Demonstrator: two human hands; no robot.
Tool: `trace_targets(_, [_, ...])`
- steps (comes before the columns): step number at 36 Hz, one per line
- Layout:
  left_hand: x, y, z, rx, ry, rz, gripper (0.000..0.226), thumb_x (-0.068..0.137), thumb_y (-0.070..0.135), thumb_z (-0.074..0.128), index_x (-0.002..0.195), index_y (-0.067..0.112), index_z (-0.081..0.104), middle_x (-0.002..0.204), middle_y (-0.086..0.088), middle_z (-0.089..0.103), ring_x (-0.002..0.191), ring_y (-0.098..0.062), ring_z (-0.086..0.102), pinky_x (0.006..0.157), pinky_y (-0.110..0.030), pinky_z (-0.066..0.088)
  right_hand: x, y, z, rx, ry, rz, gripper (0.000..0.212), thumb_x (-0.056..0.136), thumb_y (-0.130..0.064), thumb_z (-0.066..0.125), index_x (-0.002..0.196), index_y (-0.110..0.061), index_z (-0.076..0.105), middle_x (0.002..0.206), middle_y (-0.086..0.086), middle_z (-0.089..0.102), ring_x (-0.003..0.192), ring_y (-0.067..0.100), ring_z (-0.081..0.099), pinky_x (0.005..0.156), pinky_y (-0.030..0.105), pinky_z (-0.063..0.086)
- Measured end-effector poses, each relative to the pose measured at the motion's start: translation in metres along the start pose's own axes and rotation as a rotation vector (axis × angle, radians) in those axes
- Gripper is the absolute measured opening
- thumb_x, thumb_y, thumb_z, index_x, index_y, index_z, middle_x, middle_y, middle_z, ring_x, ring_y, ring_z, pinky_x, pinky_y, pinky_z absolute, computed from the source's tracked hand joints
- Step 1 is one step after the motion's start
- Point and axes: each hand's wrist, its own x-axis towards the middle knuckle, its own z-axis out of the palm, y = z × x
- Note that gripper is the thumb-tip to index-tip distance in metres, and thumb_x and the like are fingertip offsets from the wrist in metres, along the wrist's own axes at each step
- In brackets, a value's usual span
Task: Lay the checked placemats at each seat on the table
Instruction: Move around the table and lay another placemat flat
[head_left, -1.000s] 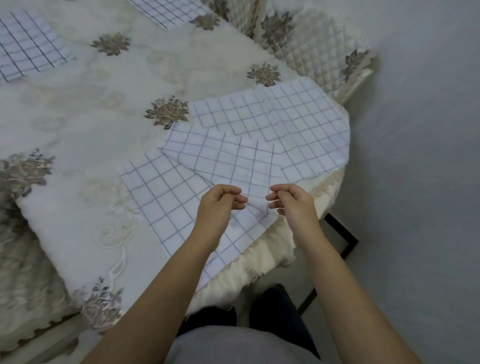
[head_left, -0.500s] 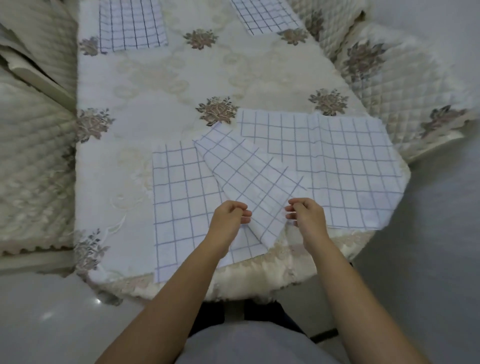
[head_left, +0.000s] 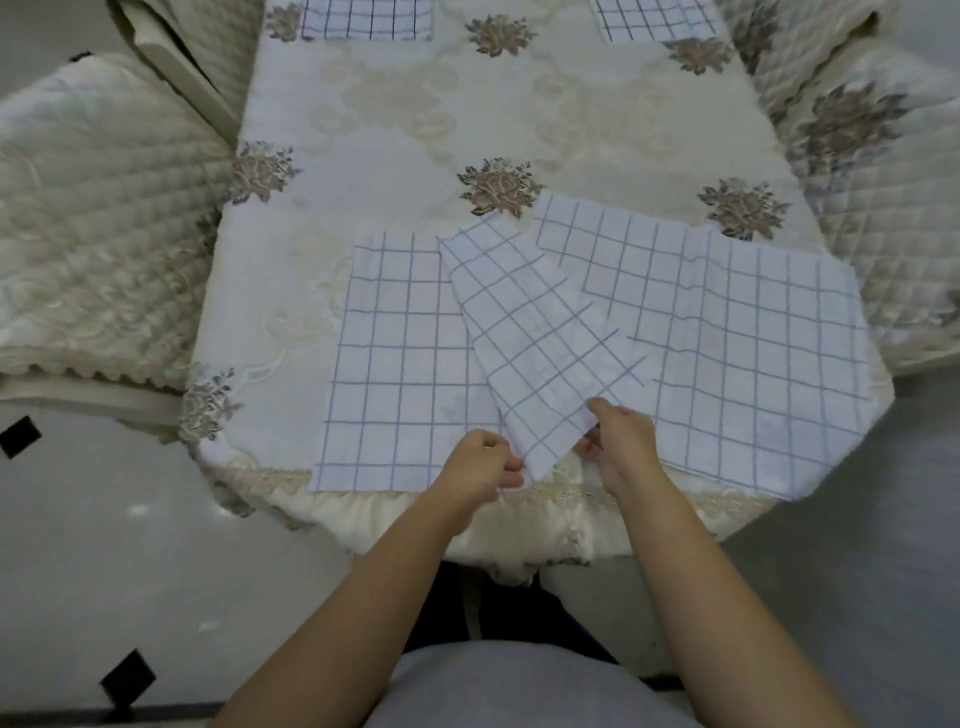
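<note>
Head view, near end of the surface (head_left: 395, 156), covered by an embroidered tablecloth (head_left: 363, 512). A folded placemat (head_left: 540, 338) lies diagonally across two flat ones, overlapping the inner edge of the left placemat (head_left: 405, 364) and of the right placemat (head_left: 737, 353). The left hand (head_left: 483, 465) has curled fingers pinching the near corner of the folded placemat. The right hand (head_left: 621, 441) grips its right edge just beside that corner, thumb on top and fingers beneath. A far-left placemat (head_left: 366, 21) and a far-right placemat (head_left: 652, 21) lie at the opposite end, partly cut off by the frame.

Likely hazards:

- **Dragging the flat pieces:** most of the folded placemat rests on both of them. Pulling it toward the person rather than lifting it would probably skew their alignment through cloth-on-cloth friction.
- **Slipping over the rim:** the near edges of both flat placemats lie at the rim, and the near right corner of the right one appears to hang over it. A small tug could carry either one off.
- **Trailing far end:** both grips sit close together at one corner. The unsupported far end may sag, open unevenly or sweep the cloth as it rises.
- **Rucked tablecloth:** any pull could also bunch it under the placemats.
</note>
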Motion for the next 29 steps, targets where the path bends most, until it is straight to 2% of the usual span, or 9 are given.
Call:
trace_targets(3, [0.002,-0.007,0.0,-0.001,-0.048,-0.001,0.017,0.097,0.017,0.034,0.108,0.013,0.047,0.1,-0.006,0.067,0.071,-0.014,0.063,0.061,-0.025,0.041,-0.002,-0.001,0.008,0.017,0.031,-0.069,0.021,0.088,-0.011,0.059,0.084,-0.019,0.04,0.055,0.004,0.041,0.051,0.015,0.039,0.038,0.013,0.036])
trace_targets(6, [0.005,-0.016,-0.002,-0.031,-0.077,-0.006,0.019,0.098,0.021,0.034,0.108,0.013,0.048,0.096,-0.005,0.068,0.072,-0.015,0.065,0.066,-0.028,0.041,-0.014,-0.001,0.019,0.023,0.028,-0.199,0.048,0.09,-0.011,0.056,0.133,-0.01,0.034,0.085,0.008,0.054,0.074,0.018,0.051,0.068,0.021,0.041])
trace_targets(8, [0.007,-0.019,-0.006,-0.076,-0.081,-0.014,0.02,0.098,0.023,0.036,0.108,0.012,0.05,0.095,-0.006,0.07,0.072,-0.015,0.066,0.067,-0.027,0.042,-0.023,0.001,0.028,-0.044,0.02,-0.324,0.062,0.091,-0.011,0.055,0.143,-0.01,0.021,0.088,-0.001,0.052,0.077,0.012,0.051,0.071,0.015,0.041])
trace_targets(11, [0.01,-0.021,-0.013,-0.17,-0.09,-0.058,0.02,0.097,0.025,0.038,0.104,0.014,0.053,0.084,-0.004,0.072,0.071,-0.017,0.067,0.062,-0.026,0.043,-0.034,0.008,0.04,-0.207,-0.045,-0.518,0.06,0.091,-0.005,0.052,0.142,-0.018,0.022,0.079,-0.008,0.038,0.06,0.0,0.042,0.054,0.004,0.04])
trace_targets(15, [0.012,-0.022,-0.024,-0.323,-0.111,-0.114,0.026,0.097,0.026,0.035,0.092,0.013,0.056,0.064,0.001,0.069,0.065,-0.018,0.066,0.055,-0.025,0.037,-0.057,0.014,0.052,-0.556,-0.219,-0.789,0.053,0.093,-0.012,0.047,0.14,-0.028,0.027,0.083,-0.013,0.049,0.054,0.001,0.049,0.052,0.02,0.042])
trace_targets(18, [0.016,-0.023,-0.039,-0.363,-0.08,-0.097,0.037,0.1,0.032,0.03,0.095,0.009,0.058,0.076,-0.009,0.066,0.067,-0.021,0.062,0.06,-0.028,0.042,-0.067,0.015,0.063,-0.751,-0.354,-0.875,0.049,0.093,-0.014,0.048,0.139,-0.026,0.034,0.105,0.006,0.06,0.077,0.019,0.059,0.066,0.033,0.048])
trace_targets(21, [0.019,-0.021,-0.056,-0.358,-0.003,-0.069,0.043,0.101,0.033,0.029,0.095,0.007,0.062,0.079,-0.011,0.067,0.067,-0.022,0.061,0.065,-0.031,0.048,-0.065,0.02,0.073,-0.889,-0.498,-0.924,0.046,0.092,-0.012,0.049,0.135,-0.025,0.042,0.089,-0.005,0.058,0.067,0.005,0.052,0.068,0.025,0.04])
trace_targets(25, [0.024,-0.019,-0.081,-0.348,0.065,-0.037,0.041,0.1,0.038,0.029,0.103,0.011,0.06,0.094,-0.008,0.068,0.08,-0.02,0.064,0.07,-0.033,0.048,-0.061,0.025,0.086,-0.993,-0.642,-1.041,0.038,0.088,-0.007,0.05,0.124,-0.017,0.056,0.113,0.0,0.065,0.099,0.02,0.06,0.088,0.036,0.048])
trace_targets(29, [0.025,-0.019,-0.107,-0.369,0.12,-0.03,0.04,0.099,0.041,0.032,0.102,0.013,0.061,0.108,-0.009,0.065,0.1,-0.024,0.061,0.079,-0.038,0.047,-0.061,0.031,0.101,-1.037,-0.76,-1.18,0.035,0.082,-0.003,0.051,0.114,-0.012,0.063,0.099,0.004,0.07,0.088,0.016,0.061,0.08,0.036,0.048])
